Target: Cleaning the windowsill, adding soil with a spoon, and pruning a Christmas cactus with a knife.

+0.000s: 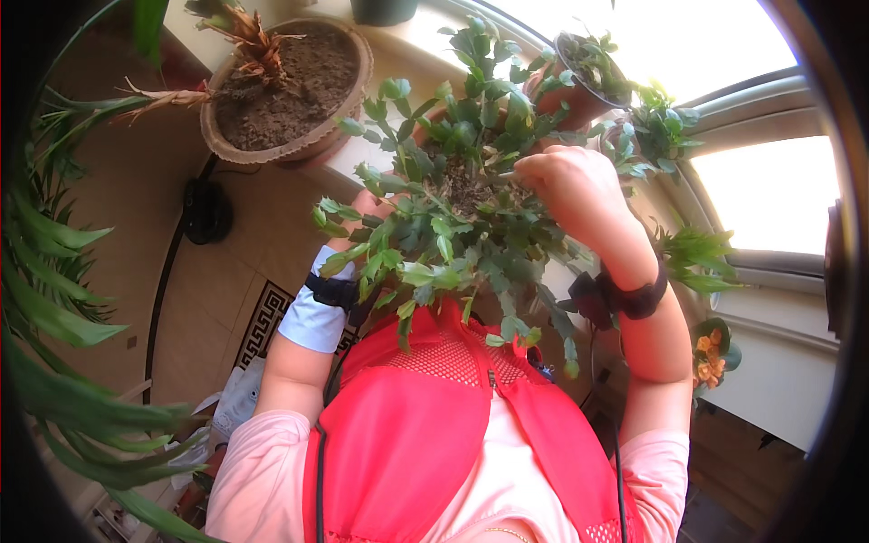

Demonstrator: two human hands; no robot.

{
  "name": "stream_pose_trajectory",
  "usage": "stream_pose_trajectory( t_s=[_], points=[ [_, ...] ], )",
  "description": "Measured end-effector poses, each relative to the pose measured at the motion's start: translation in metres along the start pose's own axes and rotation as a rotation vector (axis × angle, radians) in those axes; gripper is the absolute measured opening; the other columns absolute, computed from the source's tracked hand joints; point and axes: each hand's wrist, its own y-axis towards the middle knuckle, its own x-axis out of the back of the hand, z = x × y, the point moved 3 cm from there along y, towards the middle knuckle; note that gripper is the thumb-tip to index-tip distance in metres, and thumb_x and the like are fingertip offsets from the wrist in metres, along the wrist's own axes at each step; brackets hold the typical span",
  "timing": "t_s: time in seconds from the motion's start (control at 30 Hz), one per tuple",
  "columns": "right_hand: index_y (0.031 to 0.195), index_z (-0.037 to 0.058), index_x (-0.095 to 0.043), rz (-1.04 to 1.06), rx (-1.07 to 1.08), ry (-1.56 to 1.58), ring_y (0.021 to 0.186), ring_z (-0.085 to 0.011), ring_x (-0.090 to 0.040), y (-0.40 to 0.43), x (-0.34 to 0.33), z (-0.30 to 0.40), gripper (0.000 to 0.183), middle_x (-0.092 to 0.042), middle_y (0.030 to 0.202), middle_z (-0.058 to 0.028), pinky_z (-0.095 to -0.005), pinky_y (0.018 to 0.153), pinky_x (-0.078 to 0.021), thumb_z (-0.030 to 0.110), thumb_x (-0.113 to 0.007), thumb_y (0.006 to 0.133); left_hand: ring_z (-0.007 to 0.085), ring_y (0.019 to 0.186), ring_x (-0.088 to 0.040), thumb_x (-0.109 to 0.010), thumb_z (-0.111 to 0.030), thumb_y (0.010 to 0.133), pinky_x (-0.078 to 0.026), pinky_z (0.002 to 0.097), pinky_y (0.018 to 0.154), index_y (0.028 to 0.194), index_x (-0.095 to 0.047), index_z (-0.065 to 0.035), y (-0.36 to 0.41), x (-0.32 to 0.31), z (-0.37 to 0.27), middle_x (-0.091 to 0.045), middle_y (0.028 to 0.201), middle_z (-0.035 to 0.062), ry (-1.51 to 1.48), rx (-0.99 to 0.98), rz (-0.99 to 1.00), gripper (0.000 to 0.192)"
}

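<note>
A Christmas cactus [468, 224] with flat, toothed green segments spreads in front of me in a round pot, its rim mostly covered by stems. Dry soil [468, 180] shows at its centre. My right hand [570, 180] is above the right side of the plant, fingers pinched on a thin pale stick-like piece [508, 174] that points toward the soil. On the other side, my left hand [372, 203] reaches in among the stems by the pot. Leaves cover most of its fingers, so its grip is hidden.
A wide pot [353, 102] with a cut-back plant stands at upper left. Smaller potted plants [590, 75] line the windowsill at right. Long green leaves [61, 326] hang along the left edge. Orange flowers [709, 360] are low at right, and a black cable [166, 292] crosses the left side.
</note>
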Motion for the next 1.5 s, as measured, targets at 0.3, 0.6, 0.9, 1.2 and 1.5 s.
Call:
stream_pose_trajectory(
  t_s=[0.3,0.6,0.9,1.2,1.5],
  points=[
    [0.067,0.0093,-0.063,0.024,-0.055,-0.056,0.069,-0.0323,-0.063,0.005,-0.008,0.001,0.006,-0.062,0.067,-0.0129,-0.0410,0.061,-0.0495,0.006,-0.057,0.067,0.0173,0.077,-0.063,-0.047,-0.029,0.097,-0.053,0.0344,0.071,0.098,-0.060,-0.0105,0.027,0.065,0.025,-0.064,0.088,0.0035,0.269,-0.028,-0.080,0.022],
    [0.067,0.0099,-0.065,0.044,0.008,-0.097,0.068,-0.0310,-0.065,0.003,-0.007,0.000,0.006,-0.065,0.070,-0.0116,-0.0390,0.059,-0.0513,0.006,-0.060,0.067,0.0139,0.078,-0.062,-0.046,-0.020,0.097,-0.054,0.0295,0.071,0.102,-0.057,-0.0049,-0.011,-0.005,-0.008,-0.063,0.092,0.0040,0.304,-0.092,-0.018,0.019],
    [0.067,0.0118,-0.066,0.105,0.060,-0.065,0.068,-0.0289,-0.066,0.003,-0.024,0.002,0.008,-0.066,0.070,-0.0097,-0.0369,0.059,-0.0511,0.006,-0.061,0.067,0.0123,0.085,-0.060,-0.047,-0.017,0.097,-0.053,0.0287,0.076,0.110,-0.053,-0.0030,-0.015,-0.009,-0.004,-0.060,0.097,0.0036,-0.008,-0.065,0.022,0.020],
    [0.067,0.0099,-0.066,0.033,0.047,-0.039,0.066,-0.0295,-0.066,0.008,-0.040,0.003,0.006,-0.065,0.068,-0.0102,-0.0380,0.058,-0.0514,0.008,-0.061,0.067,0.0189,0.077,-0.064,-0.050,-0.026,0.095,-0.056,0.0347,0.068,0.101,-0.059,-0.0063,-0.006,-0.010,-0.004,-0.063,0.089,0.0065,-0.002,-0.098,0.039,0.022],
    [0.066,0.0097,-0.067,0.004,0.044,-0.049,0.068,-0.0290,-0.066,0.005,-0.028,0.002,0.006,-0.066,0.071,-0.0113,-0.0375,0.057,-0.0511,0.007,-0.061,0.067,0.0196,0.079,-0.063,-0.048,-0.028,0.096,-0.056,0.0361,0.071,0.104,-0.057,-0.0065,-0.012,-0.022,-0.008,-0.062,0.090,0.0062,0.074,-0.109,-0.019,0.025]
  ],
)
